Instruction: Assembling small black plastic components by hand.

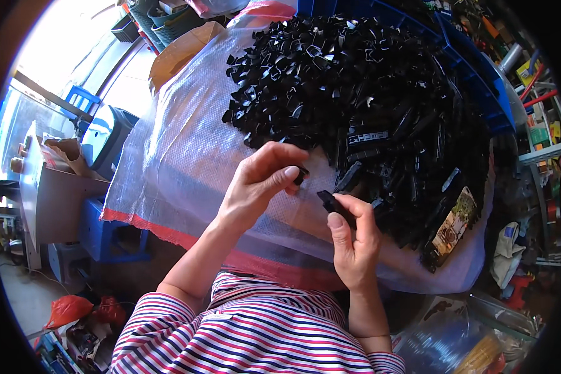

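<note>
My left hand (pixel 265 177) is closed in a pinch, with a small black plastic piece (pixel 300 175) between thumb and fingers. To its right, my right hand (pixel 355 234) grips a longer black plastic piece (pixel 328 201), whose end sticks out past the thumb and forefinger. The two pieces are apart. Just beyond my hands lies a large heap of small black plastic parts (pixel 318 75) on a white woven sheet (pixel 168 162). Longer black strips (pixel 417 149) make up the heap's right side. What the parts are exactly, I cannot tell.
A phone-like slab with a patterned face (pixel 452 224) lies on the heap's right edge. Blue plastic crates (pixel 474 62) stand behind it. On the left are a blue stool (pixel 109 234) and a pale box (pixel 62 193). Shelves with tools (pixel 542 134) line the right; red bags (pixel 71 310) sit lower left.
</note>
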`<action>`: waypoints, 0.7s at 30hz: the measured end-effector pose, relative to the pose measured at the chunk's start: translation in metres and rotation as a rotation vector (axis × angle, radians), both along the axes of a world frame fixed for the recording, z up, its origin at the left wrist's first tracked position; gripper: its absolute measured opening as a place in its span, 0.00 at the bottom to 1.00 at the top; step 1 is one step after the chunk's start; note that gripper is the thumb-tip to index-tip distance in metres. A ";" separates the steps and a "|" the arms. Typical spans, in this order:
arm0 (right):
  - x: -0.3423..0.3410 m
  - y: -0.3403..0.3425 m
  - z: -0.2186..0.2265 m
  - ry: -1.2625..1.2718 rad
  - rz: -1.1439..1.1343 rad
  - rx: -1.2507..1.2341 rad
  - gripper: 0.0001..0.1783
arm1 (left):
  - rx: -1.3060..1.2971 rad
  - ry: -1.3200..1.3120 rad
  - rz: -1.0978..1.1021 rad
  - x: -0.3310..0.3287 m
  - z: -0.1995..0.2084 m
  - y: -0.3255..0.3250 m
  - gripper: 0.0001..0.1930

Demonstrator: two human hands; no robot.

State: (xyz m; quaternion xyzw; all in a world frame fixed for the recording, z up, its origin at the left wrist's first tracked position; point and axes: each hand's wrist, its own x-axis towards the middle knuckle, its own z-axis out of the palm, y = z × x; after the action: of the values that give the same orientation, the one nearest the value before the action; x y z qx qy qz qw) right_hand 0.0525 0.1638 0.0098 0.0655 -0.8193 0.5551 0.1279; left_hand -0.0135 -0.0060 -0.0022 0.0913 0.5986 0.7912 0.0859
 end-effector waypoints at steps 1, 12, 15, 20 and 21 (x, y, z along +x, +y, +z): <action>-0.002 -0.001 -0.002 0.074 0.029 0.021 0.12 | 0.112 -0.066 -0.074 0.001 -0.001 0.001 0.10; 0.008 0.004 0.003 0.003 -0.007 0.037 0.13 | 0.270 -0.240 -0.156 0.013 -0.006 0.013 0.09; 0.008 0.002 0.001 0.037 0.001 0.044 0.12 | 0.222 -0.192 -0.131 0.016 -0.006 0.017 0.09; 0.009 0.002 0.002 -0.001 0.022 0.059 0.11 | 0.111 -0.076 -0.083 0.022 -0.003 0.019 0.09; 0.010 0.003 0.001 -0.001 0.018 0.057 0.10 | 0.054 -0.038 -0.053 0.023 -0.002 0.021 0.08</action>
State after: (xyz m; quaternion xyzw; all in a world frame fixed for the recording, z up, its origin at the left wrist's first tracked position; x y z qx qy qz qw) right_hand 0.0621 0.1663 0.0111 0.0762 -0.8344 0.5325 0.1203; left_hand 0.0097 0.0145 -0.0043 0.0946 0.5725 0.8062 0.1156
